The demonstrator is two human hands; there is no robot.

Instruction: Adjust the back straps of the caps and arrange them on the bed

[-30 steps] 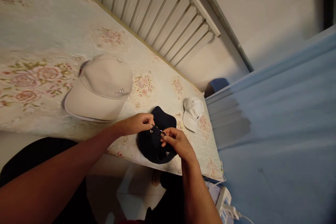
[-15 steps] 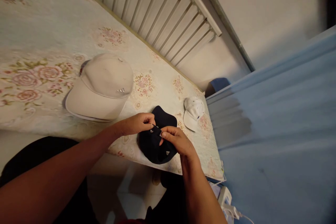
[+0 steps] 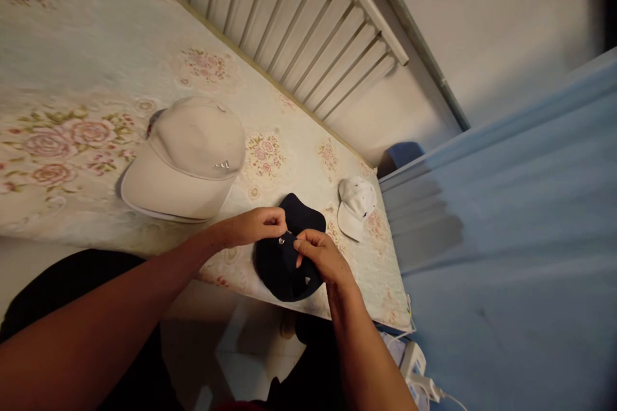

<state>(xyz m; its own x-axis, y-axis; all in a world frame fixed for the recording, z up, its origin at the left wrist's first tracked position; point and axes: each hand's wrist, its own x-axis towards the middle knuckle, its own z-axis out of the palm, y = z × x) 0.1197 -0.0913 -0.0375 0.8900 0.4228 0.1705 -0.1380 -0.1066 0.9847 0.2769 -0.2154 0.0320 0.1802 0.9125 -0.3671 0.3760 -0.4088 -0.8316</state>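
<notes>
A black baseball cap [image 3: 277, 273] lies on the bed near its front edge, its brim pointing away from me. My left hand [image 3: 263, 223] pinches the cap's back strap just beside a small metal buckle. On the other side of that buckle, my right hand [image 3: 322, 253] grips the strap between thumb and fingers. The strap ends are mostly hidden under my fingertips. To the left sits a larger beige cap [image 3: 193, 141] with a small metallic logo. A white cap [image 3: 357, 199] rests farther off to the right.
The bed has a floral cover [image 3: 207, 67]. A metal-barred headboard or rail [image 3: 289, 26] runs along its far side. A blue curtain [image 3: 506, 225] hangs at the right. A white power strip [image 3: 414, 359] with cords is by the bed's right corner.
My hands have shifted slightly at the buckle, the right one drawn in a little higher and closer. The opening at the cap's back looks narrower. The other caps have not moved.
</notes>
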